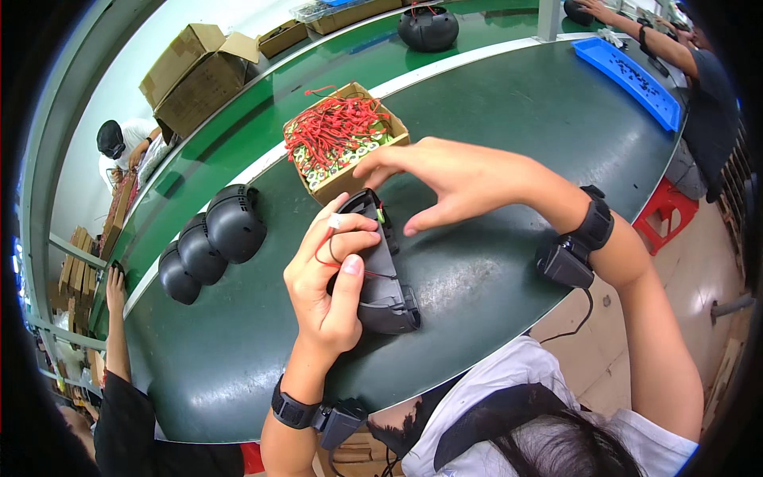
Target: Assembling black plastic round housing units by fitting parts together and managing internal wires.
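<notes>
My left hand (324, 288) grips a curved black plastic housing (389, 312), tilted above the green table with its hollow side showing. A thin red wire and a dark one, with a small white connector (334, 221), run by my left fingers. A bit of green shows inside the housing's upper end. My right hand (457, 176) is open over the near side of a cardboard box (327, 191), thumb and fingers apart; its fingertips are close to the housing's upper end. Inside the box lie many red wires (338, 123) above green cylindrical pieces with pale ends.
Several black rounded shells (233, 224) stand in a row at left. A blue tray (628, 79) with small dark parts lies at far right. Behind runs a green conveyor (493, 32) with a black round unit (427, 29). Co-workers are at both sides; one hand (116, 288) rests at the left edge.
</notes>
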{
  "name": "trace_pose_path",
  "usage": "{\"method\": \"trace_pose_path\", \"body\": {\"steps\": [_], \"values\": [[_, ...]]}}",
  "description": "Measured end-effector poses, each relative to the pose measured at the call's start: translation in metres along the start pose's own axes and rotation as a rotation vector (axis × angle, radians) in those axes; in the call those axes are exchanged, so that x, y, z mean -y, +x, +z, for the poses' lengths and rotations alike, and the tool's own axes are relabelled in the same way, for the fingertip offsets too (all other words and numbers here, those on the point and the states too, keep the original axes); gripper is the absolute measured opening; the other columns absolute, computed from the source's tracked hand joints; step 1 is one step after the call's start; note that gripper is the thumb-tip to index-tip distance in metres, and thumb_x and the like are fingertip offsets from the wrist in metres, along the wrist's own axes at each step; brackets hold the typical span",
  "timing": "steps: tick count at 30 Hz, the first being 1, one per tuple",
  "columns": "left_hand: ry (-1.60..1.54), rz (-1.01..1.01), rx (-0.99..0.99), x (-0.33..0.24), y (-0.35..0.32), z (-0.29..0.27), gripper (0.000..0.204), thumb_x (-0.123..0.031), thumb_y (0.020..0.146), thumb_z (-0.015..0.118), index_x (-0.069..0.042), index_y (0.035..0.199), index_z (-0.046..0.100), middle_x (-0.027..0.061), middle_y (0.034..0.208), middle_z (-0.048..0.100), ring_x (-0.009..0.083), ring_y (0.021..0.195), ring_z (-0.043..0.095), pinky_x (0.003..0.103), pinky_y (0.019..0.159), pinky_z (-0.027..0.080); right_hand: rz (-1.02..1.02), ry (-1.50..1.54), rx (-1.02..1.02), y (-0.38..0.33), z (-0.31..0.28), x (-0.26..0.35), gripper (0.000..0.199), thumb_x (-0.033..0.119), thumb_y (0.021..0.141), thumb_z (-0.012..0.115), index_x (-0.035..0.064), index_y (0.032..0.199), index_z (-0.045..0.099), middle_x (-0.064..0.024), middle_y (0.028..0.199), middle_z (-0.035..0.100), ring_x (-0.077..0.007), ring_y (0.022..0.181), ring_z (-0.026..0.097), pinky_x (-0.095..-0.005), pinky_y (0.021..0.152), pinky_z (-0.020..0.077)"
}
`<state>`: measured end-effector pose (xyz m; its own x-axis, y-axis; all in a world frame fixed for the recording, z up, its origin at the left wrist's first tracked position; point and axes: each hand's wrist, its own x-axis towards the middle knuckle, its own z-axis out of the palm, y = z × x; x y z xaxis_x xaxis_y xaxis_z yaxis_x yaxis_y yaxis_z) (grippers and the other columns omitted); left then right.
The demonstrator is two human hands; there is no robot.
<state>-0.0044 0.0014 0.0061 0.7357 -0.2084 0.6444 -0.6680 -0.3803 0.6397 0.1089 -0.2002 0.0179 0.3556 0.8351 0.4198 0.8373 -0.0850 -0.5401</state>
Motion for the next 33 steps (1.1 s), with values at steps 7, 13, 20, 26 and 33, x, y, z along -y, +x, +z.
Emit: {"method": "trace_pose_path", "body": {"steps": [7,13,20,26,33], "values": [[-0.063,-0.066,-0.032,0.005,-0.004,-0.003,0.03,-0.016,0.081,0.049,0.005,0.091,0.068,0.0197,0.104,0.064,0.0339,0.108,0.057,0.043,0.1,0.038,0.274,0.046,0.007,0.004,0.006,0.005,0.031,0.005,0.076,0.065,-0.0002,0.106,0.056,-0.013,0.089,0.065,-0.0267,0.093,0.062,-0.0382,0.082,0.0479],[-0.19,-0.17,-0.109,0.01,-0.003,-0.002,0.034,-0.018,0.081,0.048,0.006,0.095,0.068,0.0195,0.108,0.063,0.0286,0.103,0.057,0.038,0.095,0.04,-0.045,-0.205,-0.122,0.0,-0.013,0.004,0.006,0.008,0.08,0.063,0.0036,0.085,0.064,-0.0081,0.08,0.062,-0.0278,0.081,0.061,-0.0392,0.074,0.0475],[-0.002,-0.012,0.079,0.0,0.001,-0.01,0.033,-0.009,0.082,0.047,0.003,0.106,0.067,0.019,0.115,0.062,0.0378,0.118,0.052,0.046,0.105,0.034,-0.331,-0.356,-0.297,0.008,-0.01,0.031,0.008,0.011,0.075,0.068,0.0079,0.081,0.065,-0.0046,0.079,0.062,-0.0248,0.079,0.059,-0.0371,0.075,0.0461],[-0.059,0.057,0.258,-0.006,0.005,-0.002,0.033,-0.009,0.084,0.045,0.005,0.107,0.063,0.0203,0.12,0.06,0.0422,0.12,0.048,0.047,0.105,0.032,-0.308,-0.279,-0.304,-0.002,-0.012,0.051,0.015,0.007,0.069,0.072,0.0088,0.081,0.063,-0.0024,0.074,0.062,-0.0234,0.069,0.058,-0.035,0.07,0.0471],[-0.115,0.041,0.158,-0.005,-0.003,0.001,0.031,-0.004,0.085,0.047,0.003,0.109,0.065,0.0168,0.114,0.061,0.0387,0.119,0.049,0.048,0.107,0.031,-0.188,0.037,-0.285,0.007,-0.001,0.049,0.028,0.012,0.072,0.076,0.0052,0.097,0.063,-0.0046,0.087,0.065,-0.0178,0.082,0.062,-0.0324,0.078,0.0485]]}}
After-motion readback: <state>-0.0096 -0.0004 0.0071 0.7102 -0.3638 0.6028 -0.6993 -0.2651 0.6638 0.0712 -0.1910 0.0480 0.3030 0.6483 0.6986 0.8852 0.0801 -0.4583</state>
